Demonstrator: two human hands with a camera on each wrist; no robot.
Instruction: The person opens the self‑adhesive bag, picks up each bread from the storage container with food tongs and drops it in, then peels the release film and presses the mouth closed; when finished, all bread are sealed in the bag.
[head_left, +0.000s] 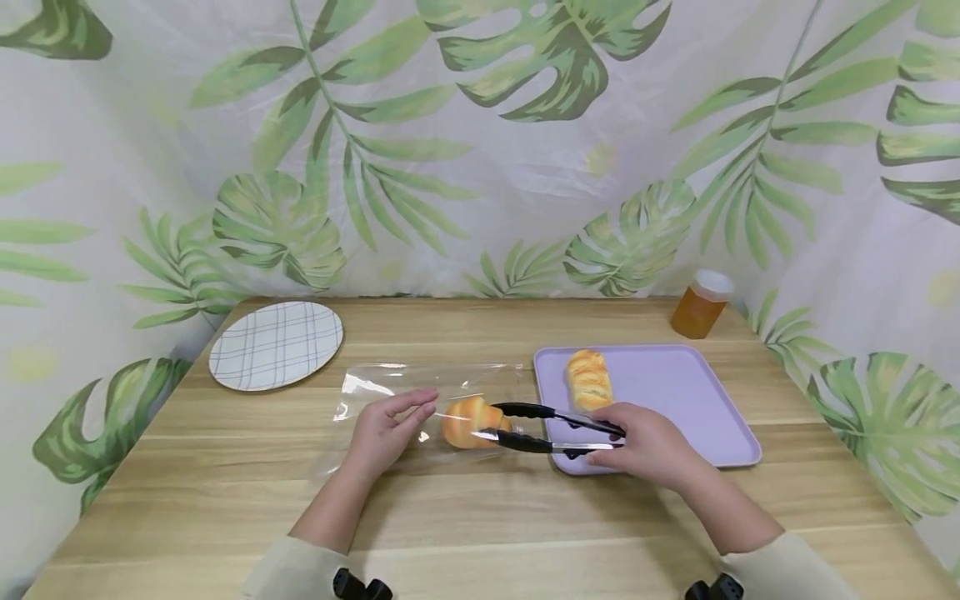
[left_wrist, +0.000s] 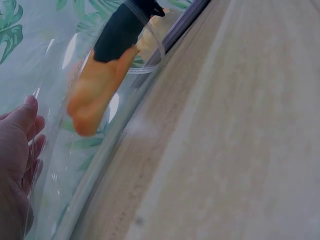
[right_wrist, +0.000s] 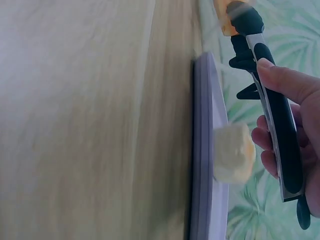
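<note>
My right hand (head_left: 647, 442) grips black-tipped metal tongs (head_left: 525, 442), whose tips hold a golden bread roll (head_left: 468, 421) inside a clear plastic bag (head_left: 360, 400). The roll (left_wrist: 95, 95) shows through the film in the left wrist view. My left hand (head_left: 390, 429) lies at the bag's left part, fingers loosely extended against the film; whether it pinches the film I cannot tell. In the right wrist view the fingers and thumb of my right hand (right_wrist: 295, 115) wrap the tongs' handles (right_wrist: 282, 135). A second, ridged bread (head_left: 589, 380) lies on the lilac tray (head_left: 667, 400).
A white plate with a grid pattern (head_left: 277, 346) lies at the table's back left. A jar of amber contents with a white lid (head_left: 701, 307) stands at the back right, behind the tray. A leaf-patterned cloth (head_left: 525, 167) hangs behind the wooden table (head_left: 480, 533).
</note>
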